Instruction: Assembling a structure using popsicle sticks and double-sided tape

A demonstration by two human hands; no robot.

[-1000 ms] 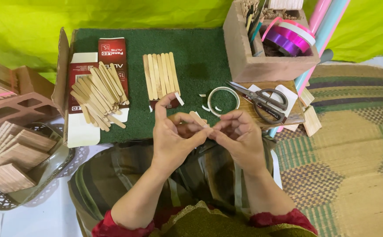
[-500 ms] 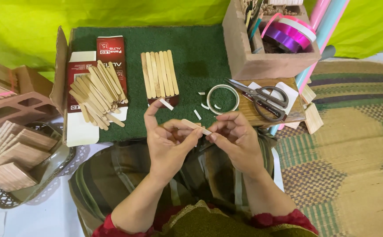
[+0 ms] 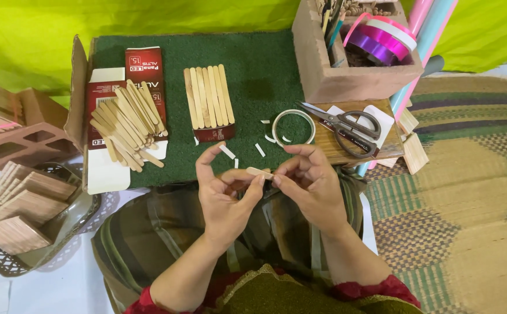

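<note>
Both hands meet over the person's lap, just in front of the green mat [image 3: 149, 49], and between them they pinch a single wooden craft stick [image 3: 259, 172] that lies roughly level. The left hand [image 3: 225, 195] curls around the stick's left part, its thumb raised and its fingertips closed on the wood; the right hand [image 3: 311, 183] grips the stick's right end between thumb and forefinger, the other fingers bent over it. A strip of white tape seems to lie along the top of the stick, though it is too small to be sure. On the mat just beyond the hands lie several short cut pieces of white tape [image 3: 228, 152], scattered near a roll of tape [image 3: 293, 127] lying flat. Further back, a neat row of craft sticks [image 3: 208, 96] lies side by side, partly on a small red box. To the left, a loose heap of craft sticks [image 3: 126, 123] rests on a flattened red and white carton [image 3: 143, 61]. Right of the tape roll, a pair of scissors [image 3: 346, 127] lies closed on a small wooden board [image 3: 381, 152]. Behind it stands a brown block-shaped holder [image 3: 346, 81] containing rolls of purple and pink ribbon [image 3: 378, 38]. At the far left, a basket [image 3: 3, 261] holds stacked wooden panels [image 3: 15, 209].
</note>
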